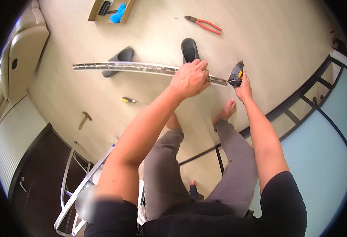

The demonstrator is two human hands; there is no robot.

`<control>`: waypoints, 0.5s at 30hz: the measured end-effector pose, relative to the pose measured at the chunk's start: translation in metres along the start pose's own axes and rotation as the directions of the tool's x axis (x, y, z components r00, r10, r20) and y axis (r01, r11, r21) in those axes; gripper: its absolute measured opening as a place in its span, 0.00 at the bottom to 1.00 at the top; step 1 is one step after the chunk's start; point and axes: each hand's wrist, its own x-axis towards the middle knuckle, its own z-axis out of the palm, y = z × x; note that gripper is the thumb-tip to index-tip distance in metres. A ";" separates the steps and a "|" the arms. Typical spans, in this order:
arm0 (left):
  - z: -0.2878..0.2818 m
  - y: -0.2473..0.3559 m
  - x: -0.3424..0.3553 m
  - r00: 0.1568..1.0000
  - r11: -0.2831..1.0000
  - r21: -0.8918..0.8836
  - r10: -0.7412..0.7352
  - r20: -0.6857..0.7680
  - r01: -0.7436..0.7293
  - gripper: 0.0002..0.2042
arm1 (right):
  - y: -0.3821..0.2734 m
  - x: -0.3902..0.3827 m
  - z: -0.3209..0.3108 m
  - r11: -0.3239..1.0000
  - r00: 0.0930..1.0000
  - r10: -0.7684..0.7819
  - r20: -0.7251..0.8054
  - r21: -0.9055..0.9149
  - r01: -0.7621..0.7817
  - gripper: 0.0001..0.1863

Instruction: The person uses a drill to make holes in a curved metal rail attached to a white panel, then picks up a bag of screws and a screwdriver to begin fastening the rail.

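My left hand is closed around a long metal rail that lies horizontally across the view, its far left end reaching past a dark clog. My right hand grips a black-and-yellow cordless drill, held upward right at the rail's right end; whether the two touch I cannot tell. A second dark clog is beyond my left hand. Below the rail, a yellow-and-black screwdriver lies on the floor between the hands and a hammer.
Red-handled pliers and a cardboard box with a blue item lie ahead. A beige sofa stands left, an aluminium ladder lower left. A dark-framed panel spans the right, near my bare feet.
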 end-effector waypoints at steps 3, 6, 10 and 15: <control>-0.006 -0.003 0.006 0.999 0.999 -0.023 -0.021 0.030 0.022 0.13 | 0.005 0.053 0.028 0.999 0.998 -0.038 -0.059 -0.041 0.036 0.57; -0.004 -0.003 0.005 1.000 1.000 -0.018 -0.008 0.024 0.008 0.14 | 0.005 0.079 0.056 0.993 0.996 -0.052 -0.070 -0.107 0.044 0.57; -0.010 0.002 0.008 0.999 0.999 0.027 -0.039 0.031 0.038 0.15 | -0.010 0.087 0.076 0.990 0.999 -0.003 -0.047 -0.141 -0.004 0.58; -0.007 0.005 0.016 0.997 0.998 0.033 -0.062 0.054 0.061 0.15 | -0.002 0.073 0.106 0.982 0.999 -0.018 -0.043 -0.191 0.009 0.57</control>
